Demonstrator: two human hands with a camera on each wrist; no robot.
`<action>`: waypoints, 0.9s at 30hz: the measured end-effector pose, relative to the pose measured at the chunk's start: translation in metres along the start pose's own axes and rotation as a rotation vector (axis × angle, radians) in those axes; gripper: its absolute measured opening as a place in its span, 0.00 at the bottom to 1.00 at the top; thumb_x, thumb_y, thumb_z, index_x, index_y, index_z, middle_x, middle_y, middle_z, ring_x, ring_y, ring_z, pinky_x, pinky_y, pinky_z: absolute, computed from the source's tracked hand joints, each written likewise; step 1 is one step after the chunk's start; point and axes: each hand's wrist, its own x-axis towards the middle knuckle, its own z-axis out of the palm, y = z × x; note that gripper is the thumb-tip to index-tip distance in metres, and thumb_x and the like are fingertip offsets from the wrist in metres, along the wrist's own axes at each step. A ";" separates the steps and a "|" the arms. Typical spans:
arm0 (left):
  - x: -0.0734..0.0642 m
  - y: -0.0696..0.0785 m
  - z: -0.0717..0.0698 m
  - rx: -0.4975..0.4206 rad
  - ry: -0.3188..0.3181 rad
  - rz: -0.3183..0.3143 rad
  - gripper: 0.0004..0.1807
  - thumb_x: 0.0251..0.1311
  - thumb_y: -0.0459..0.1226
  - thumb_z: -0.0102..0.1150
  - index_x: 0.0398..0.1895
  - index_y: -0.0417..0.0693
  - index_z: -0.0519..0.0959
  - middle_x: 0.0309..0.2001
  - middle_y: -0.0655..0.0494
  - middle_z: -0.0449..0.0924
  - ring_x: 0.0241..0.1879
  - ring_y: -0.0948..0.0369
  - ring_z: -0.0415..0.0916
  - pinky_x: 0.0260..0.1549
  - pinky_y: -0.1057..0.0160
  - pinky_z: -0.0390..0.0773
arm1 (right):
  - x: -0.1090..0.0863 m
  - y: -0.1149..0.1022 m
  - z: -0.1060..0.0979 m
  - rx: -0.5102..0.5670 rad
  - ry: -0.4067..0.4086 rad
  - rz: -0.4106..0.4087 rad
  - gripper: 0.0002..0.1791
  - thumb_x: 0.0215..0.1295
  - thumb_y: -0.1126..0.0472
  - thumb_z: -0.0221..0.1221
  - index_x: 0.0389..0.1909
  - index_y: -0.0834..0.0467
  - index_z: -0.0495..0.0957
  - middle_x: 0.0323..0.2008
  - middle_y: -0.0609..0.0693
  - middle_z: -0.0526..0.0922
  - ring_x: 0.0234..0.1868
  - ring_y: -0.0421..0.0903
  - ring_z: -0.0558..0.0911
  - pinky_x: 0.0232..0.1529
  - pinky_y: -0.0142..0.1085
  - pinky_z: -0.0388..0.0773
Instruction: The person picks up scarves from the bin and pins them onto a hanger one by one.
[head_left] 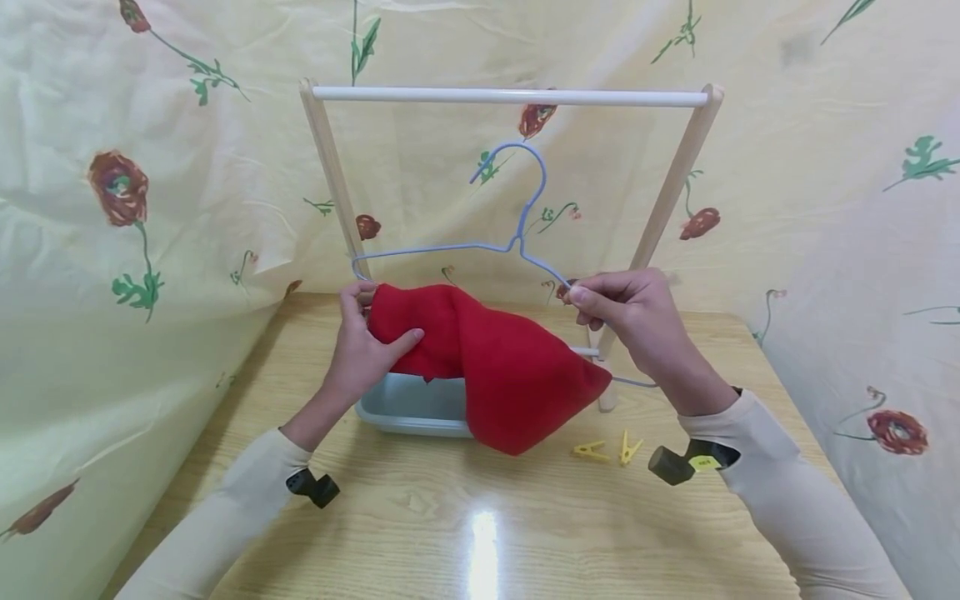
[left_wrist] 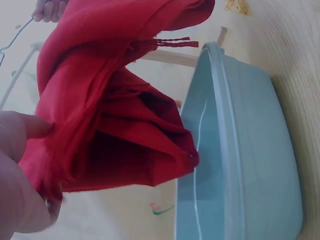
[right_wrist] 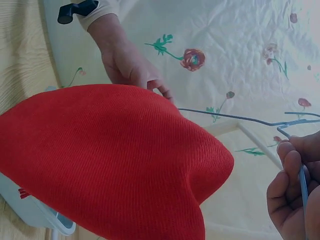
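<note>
A red scarf (head_left: 525, 375) with braided fringe, seen in the left wrist view, hangs in folds in front of a blue wire hanger (head_left: 427, 248). My left hand (head_left: 360, 342) grips the scarf's left end, thumb on the front and fingers mostly hidden behind the cloth. My right hand (head_left: 633, 308) pinches the hanger's right shoulder between thumb and fingers. The hanger's hook points up, apart from the rack's top bar. Cloth hides most of the hanger's lower bar, so I cannot tell how the scarf lies around it.
A wooden rack with a white top bar (head_left: 510, 97) stands behind the hanger. Under the scarf sits a pale blue plastic tub (head_left: 416, 427). Two yellow clothespins, one left (head_left: 591, 451) and one right (head_left: 628, 448), lie on the wooden table (head_left: 375, 533). Flowered cloth (head_left: 187, 167) surrounds the table.
</note>
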 end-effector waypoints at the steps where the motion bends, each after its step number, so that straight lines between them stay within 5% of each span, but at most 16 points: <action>1: 0.000 0.001 0.001 0.041 0.009 0.016 0.43 0.53 0.33 0.76 0.67 0.46 0.57 0.62 0.48 0.67 0.60 0.53 0.70 0.47 0.53 0.84 | 0.000 0.000 0.000 -0.002 -0.002 -0.002 0.14 0.68 0.73 0.61 0.35 0.54 0.91 0.28 0.48 0.88 0.25 0.41 0.81 0.30 0.29 0.81; 7: -0.001 0.006 0.008 0.271 0.099 0.152 0.36 0.46 0.33 0.79 0.58 0.49 0.70 0.62 0.45 0.61 0.66 0.52 0.59 0.60 0.42 0.67 | 0.000 0.002 0.000 0.005 -0.002 -0.006 0.15 0.68 0.74 0.60 0.34 0.53 0.91 0.28 0.47 0.88 0.25 0.41 0.81 0.29 0.29 0.80; 13: 0.003 0.012 0.013 0.362 0.020 0.494 0.23 0.46 0.28 0.72 0.48 0.43 0.78 0.60 0.42 0.71 0.62 0.47 0.64 0.57 0.39 0.61 | 0.001 0.003 0.001 0.006 -0.004 -0.007 0.17 0.67 0.75 0.60 0.33 0.52 0.91 0.29 0.47 0.88 0.25 0.39 0.80 0.29 0.28 0.80; 18: 0.016 0.030 0.021 0.297 -0.242 0.608 0.16 0.60 0.31 0.64 0.52 0.44 0.81 0.58 0.50 0.80 0.58 0.54 0.74 0.60 0.49 0.72 | 0.001 0.005 0.002 0.004 -0.010 -0.018 0.12 0.67 0.76 0.60 0.34 0.60 0.90 0.27 0.46 0.87 0.25 0.39 0.80 0.28 0.28 0.80; 23: 0.034 0.057 0.039 0.386 -0.560 0.567 0.22 0.67 0.44 0.65 0.62 0.50 0.79 0.59 0.58 0.80 0.57 0.61 0.76 0.57 0.57 0.78 | 0.001 0.006 0.004 -0.006 -0.018 -0.016 0.08 0.66 0.76 0.61 0.35 0.66 0.89 0.28 0.46 0.87 0.25 0.39 0.81 0.28 0.28 0.80; 27: 0.045 0.075 0.063 0.478 -0.776 0.524 0.31 0.64 0.55 0.64 0.68 0.55 0.74 0.63 0.63 0.76 0.59 0.66 0.72 0.55 0.63 0.77 | 0.001 0.005 0.005 -0.025 -0.024 -0.014 0.12 0.66 0.75 0.61 0.34 0.60 0.90 0.29 0.46 0.87 0.25 0.40 0.81 0.29 0.29 0.80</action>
